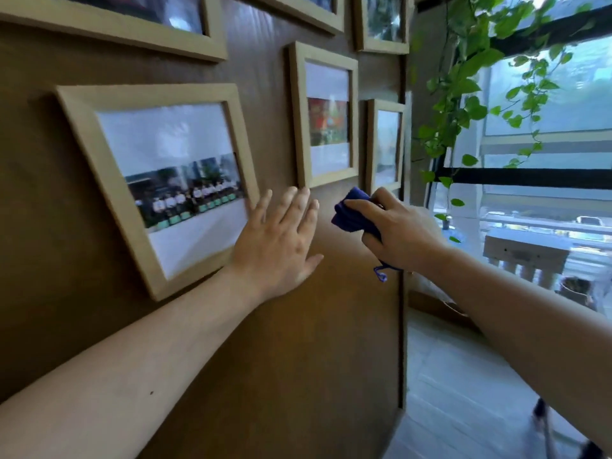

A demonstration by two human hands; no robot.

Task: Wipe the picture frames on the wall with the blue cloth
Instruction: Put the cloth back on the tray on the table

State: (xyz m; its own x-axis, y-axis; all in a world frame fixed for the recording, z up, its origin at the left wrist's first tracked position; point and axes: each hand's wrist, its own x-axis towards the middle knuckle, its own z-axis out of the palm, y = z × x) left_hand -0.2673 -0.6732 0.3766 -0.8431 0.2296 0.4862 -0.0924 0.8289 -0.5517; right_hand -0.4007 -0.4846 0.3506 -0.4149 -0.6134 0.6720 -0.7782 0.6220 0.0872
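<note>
Several light wooden picture frames hang on a brown wall [298, 326]. The big frame [82, 134] at the left holds a group photo. A tall frame [298, 117] hangs in the middle, a narrow frame [371, 144] to its right. My left hand [281, 240] lies flat and open on the wall, at the big frame's lower right corner. My right hand [397, 230] grips the bunched blue cloth [352, 210], just below the tall and narrow frames. A loop of the cloth hangs under that hand.
More frames [212, 41] hang along the top of the wall. The wall ends at a vertical edge [402, 326] on the right. Beyond it are a window [546, 144], a trailing green plant [463, 94] and a pale floor [447, 392].
</note>
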